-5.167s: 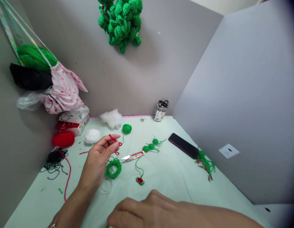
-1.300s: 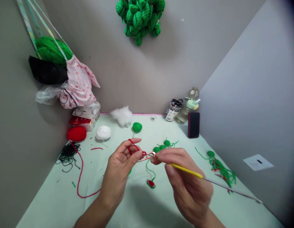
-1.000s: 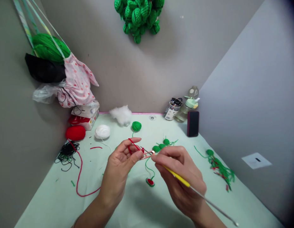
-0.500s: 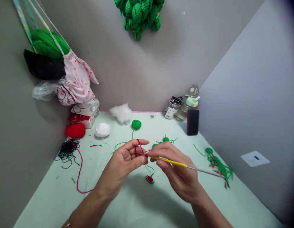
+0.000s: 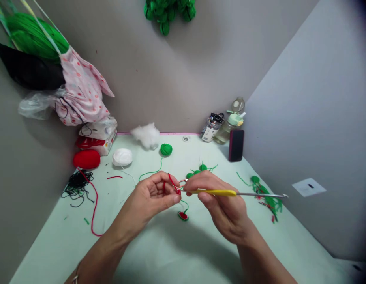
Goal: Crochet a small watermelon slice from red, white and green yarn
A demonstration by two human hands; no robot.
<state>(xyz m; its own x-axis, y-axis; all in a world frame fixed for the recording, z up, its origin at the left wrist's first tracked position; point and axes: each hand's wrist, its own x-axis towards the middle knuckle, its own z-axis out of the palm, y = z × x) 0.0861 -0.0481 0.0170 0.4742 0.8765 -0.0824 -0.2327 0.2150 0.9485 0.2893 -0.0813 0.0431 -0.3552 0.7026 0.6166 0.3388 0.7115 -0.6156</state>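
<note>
Head view: the left hand (image 5: 147, 197) pinches one red stitched piece (image 5: 178, 192), centre; the right hand (image 5: 218, 205), just beside, grips one yellow-handled hook (image 5: 224, 193). Three small green balls (image 5: 196, 172) lie at one o'clock. Beyond, one cup (image 5: 211, 130) holds dark items, perhaps pens. At ten, two yarn balls (image 5: 122, 157).

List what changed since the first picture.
The phone, flat before, now stands upright farther back, by a bottle that has appeared. The right hand has come up, holding the yellow hook. The left hand still holds red yarn; the white ball stayed put.
</note>
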